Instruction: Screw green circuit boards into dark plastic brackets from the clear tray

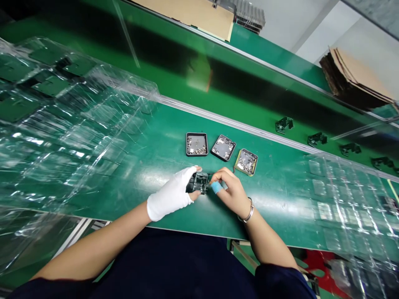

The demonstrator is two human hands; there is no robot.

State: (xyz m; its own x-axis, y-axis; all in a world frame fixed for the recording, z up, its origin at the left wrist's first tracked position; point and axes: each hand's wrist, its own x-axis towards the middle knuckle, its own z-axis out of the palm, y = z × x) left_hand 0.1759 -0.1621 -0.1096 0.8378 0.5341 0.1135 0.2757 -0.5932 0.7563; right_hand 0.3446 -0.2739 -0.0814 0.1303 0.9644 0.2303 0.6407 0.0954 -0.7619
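Observation:
My left hand (pixel 174 192), in a white glove with bare fingertips, grips a small dark green circuit board assembly (pixel 200 182) between thumb and fingers. At its right side, my right hand (pixel 228 189) has thumb and fingers pinched together, with blue tape round one digit. Whatever sits in that pinch is too small to make out. Just beyond the hands lie three small square trays of shiny metal parts: a dark one (pixel 196 154), another dark one (pixel 222 157) and a yellowish-edged one (pixel 238 164).
Clear plastic blister trays (pixel 93 112) are stacked on the left, some with green boards in them. More clear trays (pixel 339 199) lie at the right. Several dark assemblies (pixel 284 124) stand on the green belt behind a metal rail (pixel 199 111). Cardboard sheets (pixel 358 79) sit on the upper shelf.

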